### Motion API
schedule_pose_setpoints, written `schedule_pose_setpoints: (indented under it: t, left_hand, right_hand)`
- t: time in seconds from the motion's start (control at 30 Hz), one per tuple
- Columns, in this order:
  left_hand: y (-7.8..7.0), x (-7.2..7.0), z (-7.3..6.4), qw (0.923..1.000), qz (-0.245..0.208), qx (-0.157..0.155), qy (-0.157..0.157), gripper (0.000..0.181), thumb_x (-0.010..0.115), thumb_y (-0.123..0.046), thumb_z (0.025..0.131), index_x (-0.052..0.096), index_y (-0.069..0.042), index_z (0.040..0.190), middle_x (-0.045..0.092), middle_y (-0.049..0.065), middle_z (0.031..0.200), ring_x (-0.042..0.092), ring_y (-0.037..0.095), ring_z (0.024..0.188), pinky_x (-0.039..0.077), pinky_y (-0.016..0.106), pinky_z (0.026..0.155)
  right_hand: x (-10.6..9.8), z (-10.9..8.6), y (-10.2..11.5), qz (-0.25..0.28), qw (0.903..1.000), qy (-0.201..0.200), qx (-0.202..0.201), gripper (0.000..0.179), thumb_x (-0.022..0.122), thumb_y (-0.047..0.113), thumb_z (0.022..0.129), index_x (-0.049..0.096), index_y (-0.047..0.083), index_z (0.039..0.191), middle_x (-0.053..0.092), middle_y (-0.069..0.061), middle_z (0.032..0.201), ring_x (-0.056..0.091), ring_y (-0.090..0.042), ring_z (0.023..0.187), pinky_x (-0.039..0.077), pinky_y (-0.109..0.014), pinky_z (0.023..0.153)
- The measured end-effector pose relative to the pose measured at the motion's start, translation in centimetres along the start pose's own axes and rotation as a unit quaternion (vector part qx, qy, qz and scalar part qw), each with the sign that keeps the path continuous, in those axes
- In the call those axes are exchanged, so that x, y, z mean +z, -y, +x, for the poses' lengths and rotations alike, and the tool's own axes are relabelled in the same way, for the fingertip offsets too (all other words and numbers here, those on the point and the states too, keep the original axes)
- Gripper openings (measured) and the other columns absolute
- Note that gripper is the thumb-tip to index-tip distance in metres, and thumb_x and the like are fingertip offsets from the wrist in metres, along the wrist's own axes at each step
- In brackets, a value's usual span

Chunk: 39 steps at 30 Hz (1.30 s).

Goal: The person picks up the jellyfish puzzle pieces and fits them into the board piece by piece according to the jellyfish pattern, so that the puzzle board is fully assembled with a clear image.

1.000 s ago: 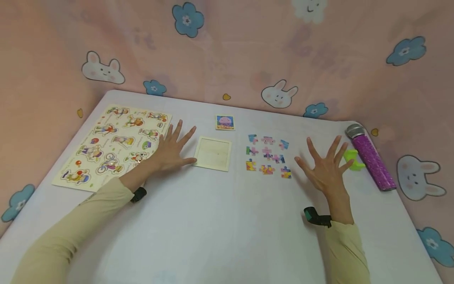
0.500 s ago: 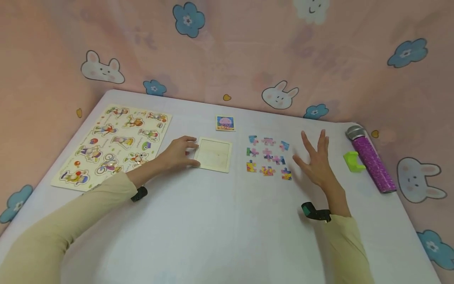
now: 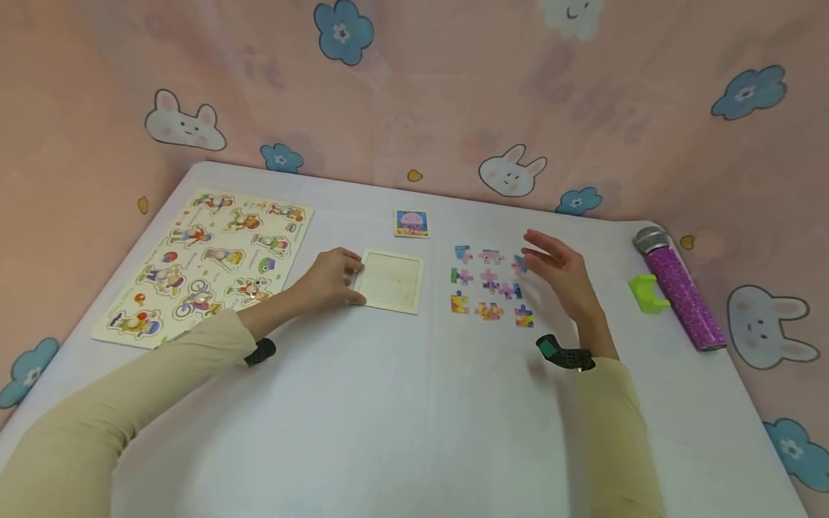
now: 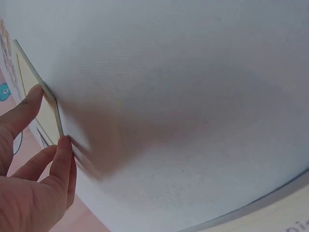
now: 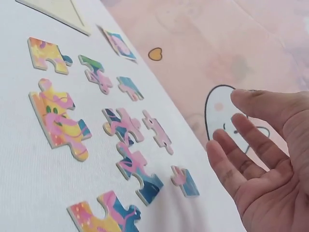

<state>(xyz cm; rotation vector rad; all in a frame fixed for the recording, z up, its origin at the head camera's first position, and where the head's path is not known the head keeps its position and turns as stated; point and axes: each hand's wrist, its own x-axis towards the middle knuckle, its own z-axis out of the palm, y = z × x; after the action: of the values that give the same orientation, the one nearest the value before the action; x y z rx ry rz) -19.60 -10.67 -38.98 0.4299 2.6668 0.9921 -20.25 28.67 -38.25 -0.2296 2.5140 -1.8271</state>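
Observation:
My left hand [image 3: 324, 279] holds the left side of a cream puzzle tray [image 3: 419, 288], thumb near its front corner and fingers farther back. In the left wrist view, thumb and fingertips lie along the rim of the puzzle tray [image 4: 35, 67]. To the tray's right, several jigsaw pieces [image 3: 489, 311] lie in loose rows, printed pink, yellow and blue. My right hand [image 3: 562, 273] hovers at their right side with loosely bent fingers and nothing between them. Its fingertips overlap the upper right blue piece in the head view; the right wrist view shows that jigsaw piece [image 5: 188, 182] apart from the hand.
A small pink octopus picture card [image 3: 411, 224] lies behind the tray. At the left is a large board [image 3: 214, 277] with cartoon figures. A purple glitter microphone [image 3: 685, 298] and a lime-green plastic piece [image 3: 646, 293] lie at the right. A pink printed cloth rises behind the table.
My left hand has come from spread fingers above the table to the tray's left edge. My right hand has moved left towards the jigsaw pieces, its spread fingers drawing together.

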Motion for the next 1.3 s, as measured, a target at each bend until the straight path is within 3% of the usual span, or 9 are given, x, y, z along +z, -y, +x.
schedule_pose_setpoints:
  t: [0.17, 0.33, 0.47, 0.6, 0.77, 0.9, 1.13, 1.3]
  left_hand:
    - [-0.2, 0.0, 0.1, 0.9999, 0.01, -0.001, 0.012, 0.061, 0.084, -0.006, 0.07, 0.058, 0.012, 0.122, 0.053, 0.022, 0.13, 0.054, 0.031, 0.112, 0.053, 0.03, 0.087]
    - [-0.4, 0.1, 0.0, 0.9998, 0.011, 0.003, 0.016, 0.062, 0.084, -0.004, 0.07, 0.056, 0.014, 0.122, 0.051, 0.023, 0.131, 0.052, 0.033, 0.117, 0.053, 0.028, 0.086]
    - [-0.7, 0.2, -0.2, 1.0, -0.004, -0.001, 0.005, 0.062, 0.084, -0.001, 0.068, 0.056, 0.015, 0.121, 0.051, 0.024, 0.13, 0.053, 0.034, 0.116, 0.054, 0.028, 0.086]
    - [-0.7, 0.4, -0.3, 1.0, -0.006, -0.002, -0.005, 0.059, 0.084, -0.001, 0.068, 0.058, 0.014, 0.119, 0.051, 0.025, 0.134, 0.049, 0.037, 0.123, 0.047, 0.038, 0.099]
    - [-0.8, 0.4, -0.5, 0.9999, -0.002, 0.003, -0.011, 0.056, 0.084, -0.001, 0.067, 0.061, 0.012, 0.116, 0.048, 0.025, 0.138, 0.043, 0.04, 0.129, 0.034, 0.045, 0.109]
    - [-1.0, 0.3, -0.6, 0.9999, 0.004, 0.007, -0.013, 0.054, 0.085, -0.001, 0.066, 0.063, 0.011, 0.114, 0.049, 0.024, 0.137, 0.044, 0.041, 0.128, 0.037, 0.045, 0.107]
    - [-0.9, 0.3, -0.5, 0.9996, 0.007, 0.019, -0.018, 0.034, 0.085, -0.001, 0.064, 0.069, 0.009, 0.092, 0.049, 0.025, 0.134, 0.048, 0.041, 0.123, 0.042, 0.04, 0.096]
    - [-0.9, 0.3, -0.5, 0.9998, -0.001, 0.006, -0.02, 0.048, 0.086, -0.001, 0.063, 0.067, 0.01, 0.106, 0.049, 0.022, 0.134, 0.048, 0.04, 0.123, 0.035, 0.045, 0.107]
  right_hand:
    - [1.3, 1.5, -0.1, 0.024, 0.9995, 0.021, -0.005, 0.047, 0.062, 0.013, 0.094, 0.049, 0.002, 0.138, 0.052, -0.01, 0.137, 0.056, -0.007, 0.112, 0.047, -0.013, 0.09]
    - [2.5, 3.0, -0.2, 0.002, 0.9984, 0.056, -0.006, 0.046, 0.062, 0.008, 0.093, 0.049, -0.001, 0.136, 0.052, -0.017, 0.135, 0.054, -0.015, 0.112, 0.047, -0.016, 0.091]
    - [3.4, 4.2, -0.1, -0.052, 0.9953, 0.082, -0.002, 0.045, 0.063, 0.008, 0.092, 0.051, -0.001, 0.135, 0.052, -0.021, 0.135, 0.053, -0.027, 0.115, 0.041, -0.032, 0.105]
    - [3.9, 5.2, -0.3, -0.093, 0.9901, 0.104, 0.017, 0.044, 0.065, 0.008, 0.091, 0.054, 0.001, 0.133, 0.055, -0.018, 0.133, 0.053, -0.03, 0.115, 0.033, -0.045, 0.11]
    - [4.1, 6.0, -0.7, -0.112, 0.9862, 0.12, 0.024, 0.042, 0.065, 0.006, 0.09, 0.055, 0.0, 0.13, 0.056, -0.017, 0.133, 0.054, -0.028, 0.115, 0.036, -0.043, 0.109]
    - [4.1, 6.5, -1.1, -0.122, 0.9841, 0.127, 0.028, 0.039, 0.065, 0.005, 0.09, 0.057, 0.0, 0.128, 0.057, -0.017, 0.131, 0.053, -0.028, 0.116, 0.038, -0.041, 0.107]
    - [4.7, 7.3, -0.8, -0.135, 0.9802, 0.125, 0.073, 0.041, 0.069, 0.004, 0.087, 0.059, 0.002, 0.127, 0.059, -0.015, 0.128, 0.056, -0.026, 0.112, 0.043, -0.035, 0.103]
    - [5.2, 7.7, -0.5, -0.162, 0.9737, 0.128, 0.097, 0.041, 0.07, 0.005, 0.087, 0.06, 0.003, 0.126, 0.06, -0.015, 0.127, 0.057, -0.024, 0.109, 0.044, -0.036, 0.103]
